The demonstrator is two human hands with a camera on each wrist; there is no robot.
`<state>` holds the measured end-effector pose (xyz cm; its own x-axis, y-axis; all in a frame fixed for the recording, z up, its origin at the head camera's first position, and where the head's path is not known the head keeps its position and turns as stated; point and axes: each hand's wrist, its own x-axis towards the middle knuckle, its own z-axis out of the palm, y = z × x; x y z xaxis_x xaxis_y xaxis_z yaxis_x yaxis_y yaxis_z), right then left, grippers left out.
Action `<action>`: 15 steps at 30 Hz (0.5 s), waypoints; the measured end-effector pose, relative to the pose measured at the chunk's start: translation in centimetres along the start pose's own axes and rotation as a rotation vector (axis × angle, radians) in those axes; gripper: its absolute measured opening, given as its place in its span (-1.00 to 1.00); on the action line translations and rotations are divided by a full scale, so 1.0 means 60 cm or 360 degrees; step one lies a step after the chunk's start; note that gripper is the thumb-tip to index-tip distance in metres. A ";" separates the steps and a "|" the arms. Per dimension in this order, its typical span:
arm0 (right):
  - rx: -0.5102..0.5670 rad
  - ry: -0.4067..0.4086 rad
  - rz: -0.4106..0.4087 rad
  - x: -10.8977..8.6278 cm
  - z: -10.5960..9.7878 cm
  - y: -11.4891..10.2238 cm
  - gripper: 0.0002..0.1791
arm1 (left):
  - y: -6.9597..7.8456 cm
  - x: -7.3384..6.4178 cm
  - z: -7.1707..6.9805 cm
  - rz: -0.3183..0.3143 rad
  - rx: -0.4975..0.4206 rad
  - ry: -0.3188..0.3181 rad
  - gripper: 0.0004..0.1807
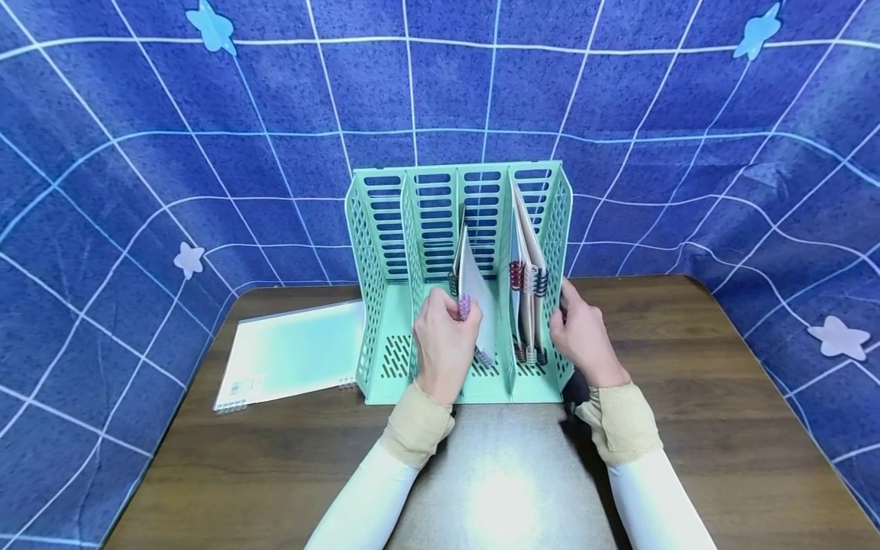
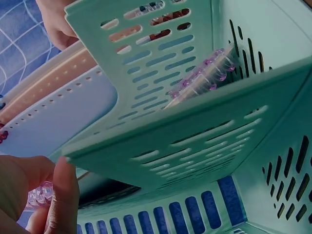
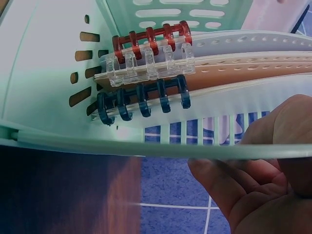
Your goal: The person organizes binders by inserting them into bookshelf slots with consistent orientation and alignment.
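A mint-green file rack [image 1: 374, 313] with several compartments stands upright on the table. My left hand [image 1: 443, 344] is at the front of its third compartment from the left, pinching the purple-ringed notebook [image 1: 486, 321] near its upper rings. Close beside that notebook is a dark-ringed notebook [image 1: 454, 284]; which side of the divider it stands on I cannot tell. My right hand [image 1: 584, 336] grips the front edge of the rack's right side wall. Inside that end compartment stand the red-ringed notebook [image 3: 151, 41], the clear-ringed notebook [image 3: 151, 63] and the blue-ringed notebook [image 3: 141, 100].
A pale blue-green ring notebook [image 1: 296, 351] lies flat on the wooden table [image 1: 206, 481], left of the rack and against its side. Behind the table hangs a blue cloth [image 1: 275, 168] with a white grid and stars.
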<state>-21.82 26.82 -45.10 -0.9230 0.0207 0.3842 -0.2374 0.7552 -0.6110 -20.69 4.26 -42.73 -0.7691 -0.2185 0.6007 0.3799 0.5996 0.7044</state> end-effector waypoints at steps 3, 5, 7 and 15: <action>-0.0006 0.0001 -0.0001 0.001 0.001 0.001 -0.37 | -0.004 0.003 0.004 -0.0032 -0.0007 0.0020 -0.70; -0.0006 -0.0003 0.0000 0.002 0.001 0.002 -0.36 | -0.006 0.005 0.006 -0.0051 -0.0012 0.0026 -0.69; -0.0013 -0.0002 0.0001 0.002 0.001 0.003 -0.36 | -0.008 0.007 0.009 -0.0066 -0.0015 0.0028 -0.69; -0.0009 -0.0016 0.0021 0.002 0.001 0.004 -0.37 | -0.011 0.017 0.021 -0.0136 -0.0033 0.0042 -0.65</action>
<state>-21.97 26.95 -45.23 -0.9290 0.0238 0.3692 -0.2239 0.7584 -0.6121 -22.38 4.64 -43.06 -0.7854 -0.2883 0.5477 0.3243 0.5620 0.7609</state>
